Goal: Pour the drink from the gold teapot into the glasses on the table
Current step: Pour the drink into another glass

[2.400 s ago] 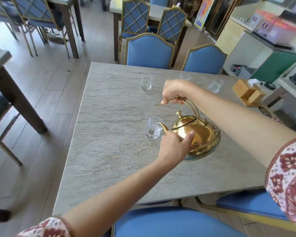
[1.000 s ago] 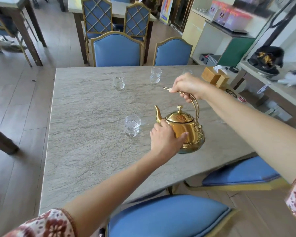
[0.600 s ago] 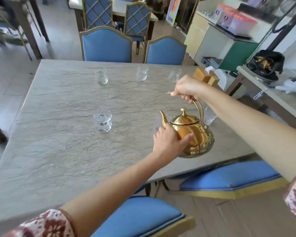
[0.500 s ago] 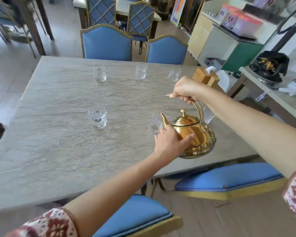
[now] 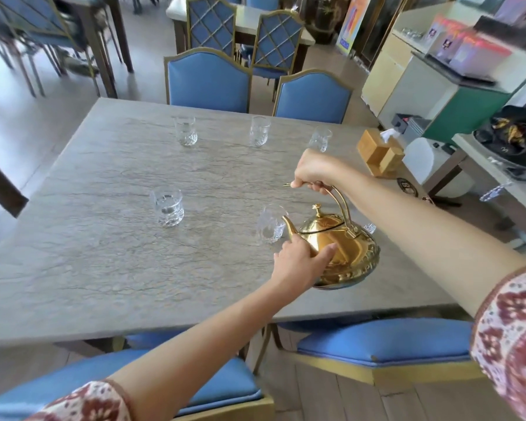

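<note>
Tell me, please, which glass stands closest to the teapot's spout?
The glass just beyond the left hand, right beside the spout tip of the gold teapot; all other glasses stand clearly farther off.

One head-worn wide-angle view, facing forward and down across the table [image 5: 110, 262] from its near edge, close in

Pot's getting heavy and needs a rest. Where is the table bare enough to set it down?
Bare: the near-left corner of the table, in front of the left glass; also the strip between that glass and the far row. Crowded: round the teapot, the spout glass beside it, a half-hidden glass behind.
</note>
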